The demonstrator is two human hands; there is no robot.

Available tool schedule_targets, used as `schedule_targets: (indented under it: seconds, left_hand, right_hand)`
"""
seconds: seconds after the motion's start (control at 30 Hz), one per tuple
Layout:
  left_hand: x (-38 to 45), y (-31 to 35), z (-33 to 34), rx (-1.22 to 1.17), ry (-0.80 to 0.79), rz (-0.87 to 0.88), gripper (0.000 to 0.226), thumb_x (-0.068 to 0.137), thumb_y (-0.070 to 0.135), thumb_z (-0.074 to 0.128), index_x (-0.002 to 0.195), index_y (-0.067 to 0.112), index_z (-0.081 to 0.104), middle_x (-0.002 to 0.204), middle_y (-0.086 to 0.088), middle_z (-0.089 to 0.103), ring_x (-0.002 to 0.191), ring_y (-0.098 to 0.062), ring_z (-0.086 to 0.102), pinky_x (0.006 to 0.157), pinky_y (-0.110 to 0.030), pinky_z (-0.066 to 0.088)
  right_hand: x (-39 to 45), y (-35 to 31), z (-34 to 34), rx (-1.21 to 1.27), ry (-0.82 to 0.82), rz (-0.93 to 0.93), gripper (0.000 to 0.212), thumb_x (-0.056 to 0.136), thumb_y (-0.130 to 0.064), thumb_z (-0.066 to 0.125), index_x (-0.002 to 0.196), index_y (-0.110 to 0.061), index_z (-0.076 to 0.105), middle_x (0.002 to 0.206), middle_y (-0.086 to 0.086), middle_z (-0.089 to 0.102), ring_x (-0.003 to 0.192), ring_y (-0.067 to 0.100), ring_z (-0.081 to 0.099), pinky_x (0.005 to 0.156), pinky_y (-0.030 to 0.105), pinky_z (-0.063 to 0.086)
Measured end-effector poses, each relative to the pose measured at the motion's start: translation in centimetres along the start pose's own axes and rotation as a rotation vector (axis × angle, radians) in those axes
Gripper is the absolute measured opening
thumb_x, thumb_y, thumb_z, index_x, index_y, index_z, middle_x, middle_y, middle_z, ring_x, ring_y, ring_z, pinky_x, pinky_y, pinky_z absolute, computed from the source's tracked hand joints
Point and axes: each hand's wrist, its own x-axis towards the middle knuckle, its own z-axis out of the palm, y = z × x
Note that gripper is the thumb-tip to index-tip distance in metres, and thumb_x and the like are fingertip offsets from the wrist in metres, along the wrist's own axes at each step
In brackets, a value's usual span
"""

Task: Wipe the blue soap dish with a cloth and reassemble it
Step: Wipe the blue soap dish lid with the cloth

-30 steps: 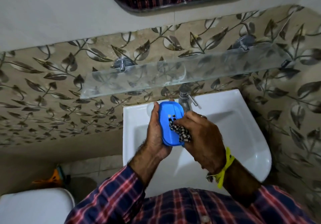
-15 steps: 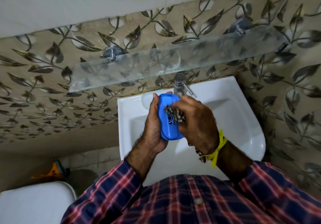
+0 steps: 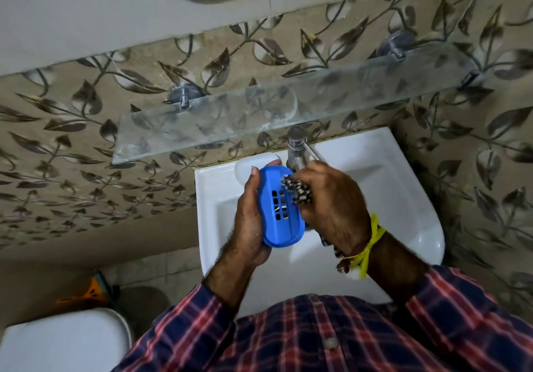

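My left hand [image 3: 248,218] grips a blue oval soap dish part [image 3: 281,208] with drain slots, held tilted above the white sink [image 3: 403,198]. A black-and-white patterned cloth [image 3: 297,191] is bunched in my right hand [image 3: 331,207] and presses on the dish's upper right edge. A tail of the cloth hangs below my right wrist. A white rounded piece [image 3: 256,165] lies on the sink's back ledge, just behind my left fingertips.
A chrome tap [image 3: 298,146] stands at the sink's back, right behind my hands. A glass shelf [image 3: 259,117] juts from the leaf-patterned wall above it. A white toilet lid [image 3: 63,340] is at lower left, with an orange item [image 3: 92,291] on the floor.
My right hand with the cloth has slid up the dish face, from its lower middle to its upper right edge. The slots now show. My head has tipped slightly downward.
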Motion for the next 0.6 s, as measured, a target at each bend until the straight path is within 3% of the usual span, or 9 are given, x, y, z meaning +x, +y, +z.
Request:
schedule_targets:
  seconds: [0.07, 0.23, 0.37, 0.5, 0.6]
  left_hand:
    - [0.1, 0.0, 0.2, 0.028, 0.014, 0.005, 0.055, 0.092, 0.06, 0.049, 0.132, 0.026, 0.063, 0.11, -0.008, 0.075, 0.086, -0.023, 0.074, 0.066, -0.038, 0.06]
    - [0.7, 1.1, -0.1, 0.01, 0.048, 0.009, 0.057, 0.095, 0.064, 0.042, 0.131, 0.026, 0.065, 0.108, -0.01, 0.075, 0.087, -0.023, 0.074, 0.07, -0.039, 0.06]
    - [0.6, 0.8, 0.5, 0.041, 0.028, -0.001, 0.059, 0.094, 0.065, 0.043, 0.135, 0.025, 0.061, 0.111, -0.009, 0.074, 0.089, -0.024, 0.074, 0.07, -0.039, 0.06]
    - [0.9, 1.9, 0.0, -0.013, 0.034, 0.05, 0.059, 0.091, 0.065, 0.045, 0.126, 0.024, 0.068, 0.103, -0.009, 0.074, 0.086, -0.025, 0.07, 0.075, -0.039, 0.058]
    - [0.8, 1.8, -0.1, 0.014, 0.057, 0.065, 0.054, 0.093, 0.065, 0.042, 0.121, 0.029, 0.071, 0.101, -0.009, 0.073, 0.086, -0.025, 0.067, 0.079, -0.041, 0.055]
  right_hand:
    - [0.2, 0.2, 0.2, -0.005, 0.039, 0.075, 0.016, 0.073, -0.008, 0.067, 0.089, -0.012, 0.071, 0.085, 0.003, 0.062, 0.08, 0.03, 0.063, 0.065, 0.033, 0.051]
    - [-0.7, -0.3, 0.5, 0.017, -0.031, 0.026, 0.018, 0.07, -0.012, 0.068, 0.088, -0.016, 0.069, 0.089, -0.001, 0.065, 0.083, 0.029, 0.064, 0.067, 0.037, 0.054]
    - [0.6, -0.1, 0.1, 0.043, 0.071, 0.126, 0.018, 0.07, -0.01, 0.068, 0.087, -0.012, 0.069, 0.085, 0.002, 0.063, 0.081, 0.029, 0.062, 0.066, 0.037, 0.053]
    - [-0.9, -0.3, 0.1, 0.047, -0.098, -0.024, 0.019, 0.071, -0.011, 0.067, 0.089, -0.017, 0.07, 0.087, -0.001, 0.065, 0.081, 0.03, 0.064, 0.064, 0.035, 0.054]
    - [-1.8, -0.1, 0.2, 0.016, -0.095, 0.029, 0.022, 0.072, -0.011, 0.067, 0.092, -0.019, 0.071, 0.089, -0.002, 0.066, 0.081, 0.029, 0.065, 0.066, 0.033, 0.054]
